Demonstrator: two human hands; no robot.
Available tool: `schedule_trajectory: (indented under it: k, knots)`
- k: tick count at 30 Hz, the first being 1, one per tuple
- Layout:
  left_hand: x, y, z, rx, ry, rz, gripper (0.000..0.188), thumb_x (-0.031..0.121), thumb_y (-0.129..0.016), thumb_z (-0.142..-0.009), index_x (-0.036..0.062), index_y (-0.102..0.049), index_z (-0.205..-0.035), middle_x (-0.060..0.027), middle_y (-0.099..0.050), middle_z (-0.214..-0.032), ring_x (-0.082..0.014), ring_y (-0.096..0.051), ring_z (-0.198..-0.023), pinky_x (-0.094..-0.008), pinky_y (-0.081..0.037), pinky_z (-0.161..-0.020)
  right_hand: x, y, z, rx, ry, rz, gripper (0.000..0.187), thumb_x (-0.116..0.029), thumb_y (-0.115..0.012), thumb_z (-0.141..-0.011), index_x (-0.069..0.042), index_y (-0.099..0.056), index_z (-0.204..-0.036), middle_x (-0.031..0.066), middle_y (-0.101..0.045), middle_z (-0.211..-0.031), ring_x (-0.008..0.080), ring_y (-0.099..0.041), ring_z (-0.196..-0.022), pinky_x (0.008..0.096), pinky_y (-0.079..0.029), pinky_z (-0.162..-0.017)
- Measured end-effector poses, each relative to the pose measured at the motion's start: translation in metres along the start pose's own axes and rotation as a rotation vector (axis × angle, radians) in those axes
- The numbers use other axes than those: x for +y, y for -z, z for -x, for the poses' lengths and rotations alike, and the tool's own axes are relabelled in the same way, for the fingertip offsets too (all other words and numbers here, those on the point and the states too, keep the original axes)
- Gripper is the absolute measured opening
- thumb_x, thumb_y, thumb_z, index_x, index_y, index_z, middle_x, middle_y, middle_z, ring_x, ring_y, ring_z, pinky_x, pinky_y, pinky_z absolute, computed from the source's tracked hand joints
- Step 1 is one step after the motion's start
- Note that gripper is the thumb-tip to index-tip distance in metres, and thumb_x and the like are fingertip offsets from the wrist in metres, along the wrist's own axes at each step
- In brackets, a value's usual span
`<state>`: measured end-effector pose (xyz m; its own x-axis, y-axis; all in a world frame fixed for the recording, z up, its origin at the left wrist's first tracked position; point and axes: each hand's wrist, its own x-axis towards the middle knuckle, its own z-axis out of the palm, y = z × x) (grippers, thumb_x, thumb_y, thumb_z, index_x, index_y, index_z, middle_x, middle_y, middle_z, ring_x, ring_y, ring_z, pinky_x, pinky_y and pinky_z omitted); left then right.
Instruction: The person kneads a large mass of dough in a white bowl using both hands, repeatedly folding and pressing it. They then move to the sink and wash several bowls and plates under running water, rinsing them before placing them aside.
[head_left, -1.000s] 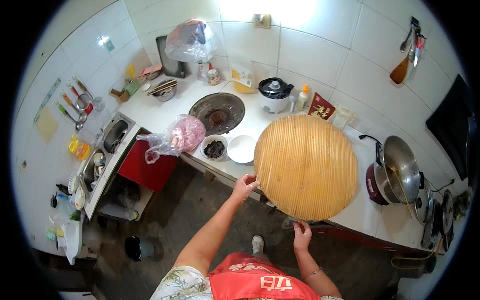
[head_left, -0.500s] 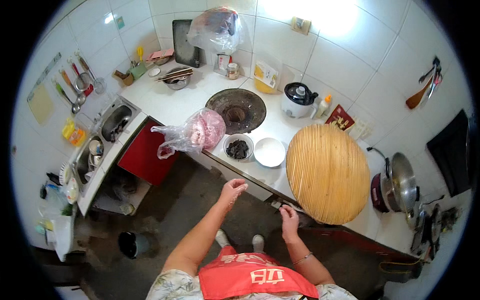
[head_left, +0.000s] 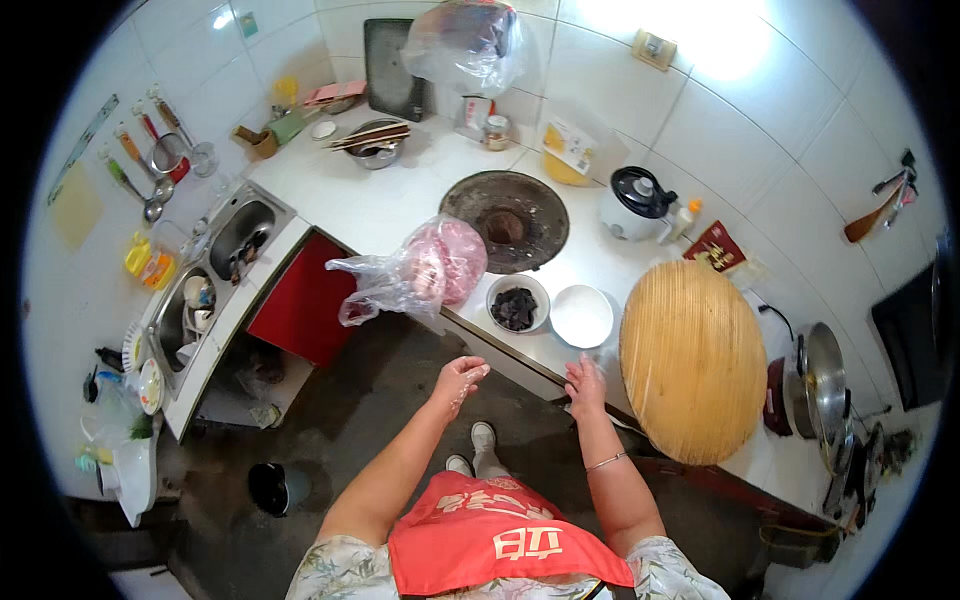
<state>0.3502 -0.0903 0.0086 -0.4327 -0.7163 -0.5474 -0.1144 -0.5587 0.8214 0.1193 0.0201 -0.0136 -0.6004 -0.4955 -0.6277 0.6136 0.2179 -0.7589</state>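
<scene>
My left hand (head_left: pixel 461 384) is held over the floor in front of the counter edge, with white powder on its skin and its fingers loosely stretched; nothing is in it. My right hand (head_left: pixel 585 385) is open near the counter edge, just below a white bowl (head_left: pixel 582 338), whose contents, if any, I cannot make out. Beside that bowl stands another white bowl (head_left: pixel 495 325) holding dark, wrinkled pieces (head_left: pixel 514 308). Left of the bowls a clear plastic bag (head_left: pixel 375 285) of pink contents lies at the counter edge. A round slatted wooden board (head_left: pixel 692 360) lies to the right of my right hand.
Behind the bowls is a round dark stove opening (head_left: pixel 505 220). A white rice cooker (head_left: pixel 632 205) stands near the wall. A double sink (head_left: pixel 243 232) with dishes is at left, a red cabinet door (head_left: pixel 308 297) below. Metal pans (head_left: pixel 825 375) stand at right; a bucket (head_left: pixel 278 488) is on the floor.
My right hand has risen toward the white bowl and its fingers have spread. My left hand has barely shifted. The view has turned a little left, and my feet have shifted.
</scene>
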Motion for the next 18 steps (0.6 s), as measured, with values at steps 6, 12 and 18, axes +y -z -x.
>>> schedule_trajectory:
  k: [6, 12, 18]
  knots:
    - [0.026, 0.03, -0.038, 0.168, 0.068, 0.057, 0.04, 0.021, -0.067, -0.08, 0.0087, -0.054, -0.115, 0.0025, -0.061, -0.089, -0.0075, -0.056, -0.077, -0.0235, -0.044, -0.062, 0.004, -0.011, -0.067, 0.046, -0.201, -0.085, 0.06, -0.047, -0.062, -0.079, -0.017, -0.039, -0.125, 0.0104, -0.059, -0.102, 0.0219, -0.051, -0.091, 0.0372, -0.038, -0.074]
    - [0.036, 0.042, -0.087, 0.323, 0.178, 0.292, 0.035, 0.03, -0.069, -0.078, 0.0168, -0.046, -0.101, 0.0017, -0.055, -0.078, -0.0113, -0.054, -0.067, -0.0277, -0.042, -0.056, -0.001, -0.021, -0.07, 0.17, -0.182, -0.148, 0.044, -0.031, -0.06, -0.079, -0.017, -0.04, -0.116, 0.0106, -0.061, -0.086, 0.0209, -0.057, -0.076, 0.0331, -0.039, -0.062]
    - [0.027, 0.058, -0.104, 0.461, 0.03, 0.514, 0.056, 0.033, -0.065, -0.08, 0.0263, -0.032, -0.125, -0.0034, -0.053, -0.098, -0.0176, -0.054, -0.081, -0.0342, -0.04, -0.066, -0.005, -0.022, -0.082, 0.186, -0.105, -0.091, 0.036, -0.019, -0.054, -0.076, -0.012, -0.042, -0.109, 0.0103, -0.061, -0.077, 0.0187, -0.058, -0.061, 0.0277, -0.041, -0.05]
